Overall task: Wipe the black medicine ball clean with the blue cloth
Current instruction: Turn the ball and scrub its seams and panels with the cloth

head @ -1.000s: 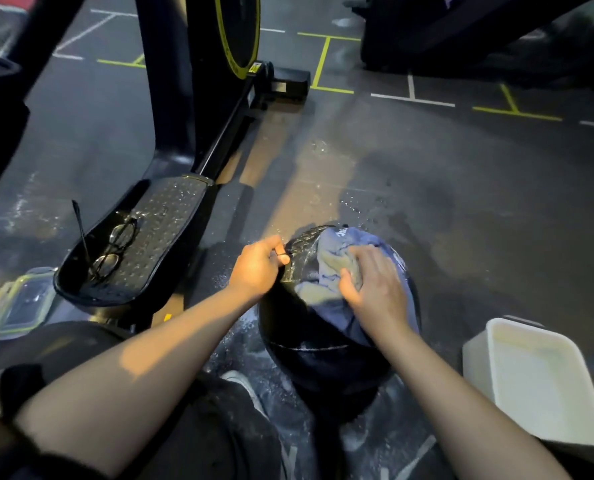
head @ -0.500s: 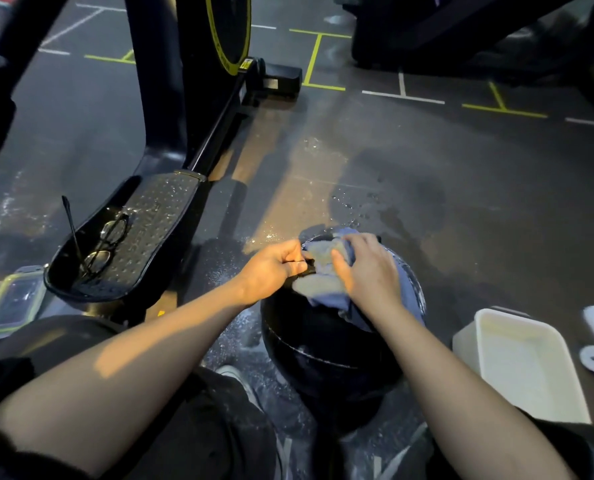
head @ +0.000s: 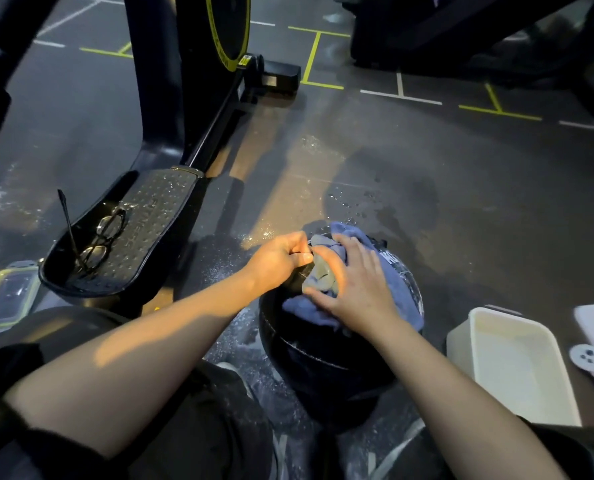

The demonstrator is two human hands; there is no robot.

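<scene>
Cloth (head: pixel 397 284), blue and bunched, lay over the top of the black medicine ball (head: pixel 326 365), which sat on the wet floor (head: pixel 427 161) between the person's knees. The right hand (head: pixel 356 292) pressed it down with fingers spread wide; the left hand (head: pixel 281 259) pinched something at the ball's top edge, fingers curled tight. At three o'clock from the ball stood a white tub (head: pixel 520 367), seemingly holding nothing. At nine o'clock, glasses (head: pixel 99 240) rested in the machine's black footplate (head: pixel 143 233)
</scene>
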